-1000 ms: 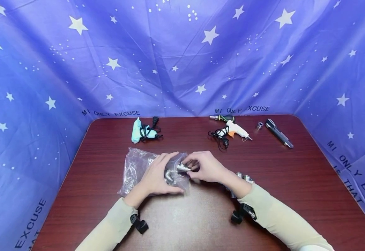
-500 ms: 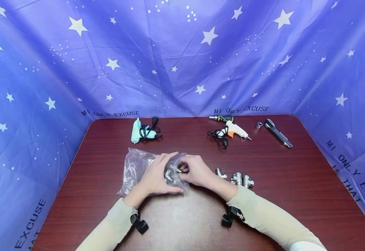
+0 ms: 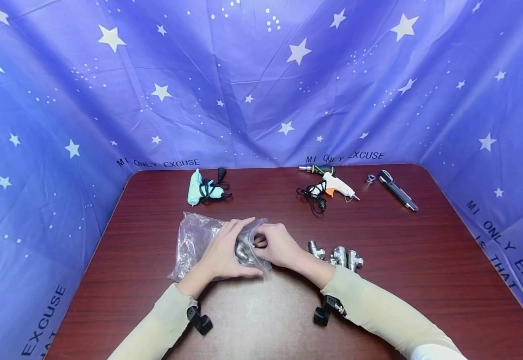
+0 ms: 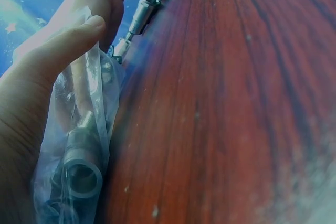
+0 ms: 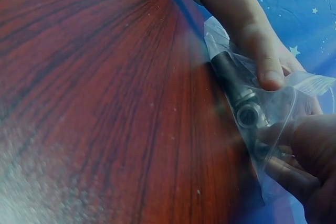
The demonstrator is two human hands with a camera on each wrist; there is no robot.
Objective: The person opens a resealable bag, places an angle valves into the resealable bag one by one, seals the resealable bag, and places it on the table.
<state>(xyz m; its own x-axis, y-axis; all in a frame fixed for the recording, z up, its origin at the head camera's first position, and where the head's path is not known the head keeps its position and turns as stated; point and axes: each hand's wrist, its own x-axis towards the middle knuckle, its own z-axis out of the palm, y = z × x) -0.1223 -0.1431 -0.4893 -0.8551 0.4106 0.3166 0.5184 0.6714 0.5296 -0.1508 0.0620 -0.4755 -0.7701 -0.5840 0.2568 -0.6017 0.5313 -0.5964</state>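
My left hand grips a clear plastic zip bag near its mouth, thumb on the near side and fingers on the far side. Several shiny metal pipe fittings lie inside; one elbow-like fitting shows at the mouth, and a round fitting end shows through the plastic in the left wrist view. My right hand has its fingers in the mouth, pinching a metal pipe fitting mostly hidden by plastic and fingers. Right of that hand, several metal tee fittings stand on the table.
Along the back of the dark red table lie a light-blue glue gun, a white glue gun with a black cord, a screwdriver, a small metal fitting and a utility knife. Starry blue cloth hangs behind.
My right hand has moved left, taking a metal fitting from the bag's mouth to inside it. The tee fittings beneath the right forearm are now uncovered. My left hand has stayed in place.
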